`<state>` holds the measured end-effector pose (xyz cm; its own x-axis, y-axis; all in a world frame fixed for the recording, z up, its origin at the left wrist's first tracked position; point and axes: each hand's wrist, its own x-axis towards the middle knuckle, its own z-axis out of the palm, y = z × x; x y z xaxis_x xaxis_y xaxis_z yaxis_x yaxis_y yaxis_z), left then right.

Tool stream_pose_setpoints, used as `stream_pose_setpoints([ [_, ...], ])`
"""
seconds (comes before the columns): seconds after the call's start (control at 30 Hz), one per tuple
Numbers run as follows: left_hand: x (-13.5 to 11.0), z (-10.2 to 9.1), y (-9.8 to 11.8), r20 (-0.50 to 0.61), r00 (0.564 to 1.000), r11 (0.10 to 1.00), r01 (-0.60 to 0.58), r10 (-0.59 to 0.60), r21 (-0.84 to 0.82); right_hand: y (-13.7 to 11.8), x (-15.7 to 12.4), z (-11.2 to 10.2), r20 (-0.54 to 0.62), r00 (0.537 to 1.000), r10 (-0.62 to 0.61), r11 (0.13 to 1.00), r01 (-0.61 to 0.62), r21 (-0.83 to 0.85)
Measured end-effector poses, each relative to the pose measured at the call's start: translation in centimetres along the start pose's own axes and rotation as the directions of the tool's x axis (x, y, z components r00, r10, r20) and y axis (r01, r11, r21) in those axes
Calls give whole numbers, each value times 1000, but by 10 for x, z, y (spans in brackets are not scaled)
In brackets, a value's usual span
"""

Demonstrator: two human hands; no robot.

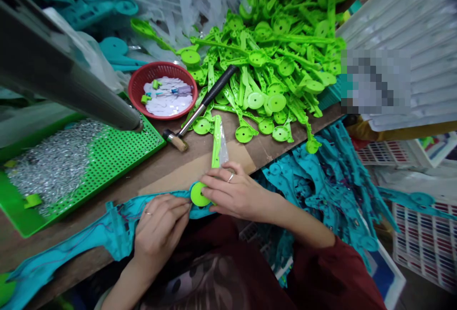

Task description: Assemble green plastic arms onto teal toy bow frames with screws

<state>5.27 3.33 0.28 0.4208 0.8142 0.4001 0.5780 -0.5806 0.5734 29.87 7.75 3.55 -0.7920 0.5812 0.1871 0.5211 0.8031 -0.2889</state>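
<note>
A long blue plastic part (84, 245) lies along the table's near edge, a thin dark wire running in its hollow. My left hand (162, 229) is closed on it, fingertips pinched beside a green disc; anything small between those fingertips is hidden. The disc is the round end of a bright green plastic arm (216, 143), which sits against the blue part's right end and points away from me. My right hand (237, 195) is closed over this green arm, fingers pressing at the disc's right side. A clear plastic piece (223, 145) shows along the arm.
A hammer (203, 105) leans on a heap of green arms (260, 57). Left of it stand a red basket (134, 93) of white pieces and a green tray (143, 145) with many metal pins. A dark metal pole (71, 62) slants in from upper left. Blue parts (317, 181) pile up at right.
</note>
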Motion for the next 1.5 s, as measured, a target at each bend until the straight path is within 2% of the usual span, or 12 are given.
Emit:
stream_pose_setpoints([
  [0.17, -4, -7, 1, -13, 998, 997, 62, -61, 48, 0, -1, 4, -33, 999, -8, 1000, 8, 0],
  [0.33, -4, -12, 1, -34, 999, 999, 34, -33, 0, 0, 0, 5, -51, 998, -23, 1000, 22, -20],
  [0.57, 3, -7, 5, -35, 998, 996, 55, -58, -65, 0, 2, 4, -31, 999, -15, 1000, 14, -14],
  [0.77, 3, -2, 5, -52, 997, 997, 55, -58, -54, 2, 1, 3, -23, 1000, 10, 1000, -10, 23],
  [0.9, 3, -4, 5, -29, 998, 998, 50, -51, -41, 1, 2, 3, -15, 1000, 12, 1000, -12, 8],
  [1.13, 0, -7, 3, -52, 997, 999, 48, -48, -13, -1, 7, 3, -32, 999, -23, 1000, 24, 10],
  [1.33, -2, -5, 0, -21, 998, 999, 51, -52, -12, -4, 8, 2, -15, 999, 30, 1000, -31, -1],
  [1.5, 0, -4, -2, -7, 999, 999, 50, -50, -14, -4, 6, 5, -52, 997, 51, 998, -49, 31],
])
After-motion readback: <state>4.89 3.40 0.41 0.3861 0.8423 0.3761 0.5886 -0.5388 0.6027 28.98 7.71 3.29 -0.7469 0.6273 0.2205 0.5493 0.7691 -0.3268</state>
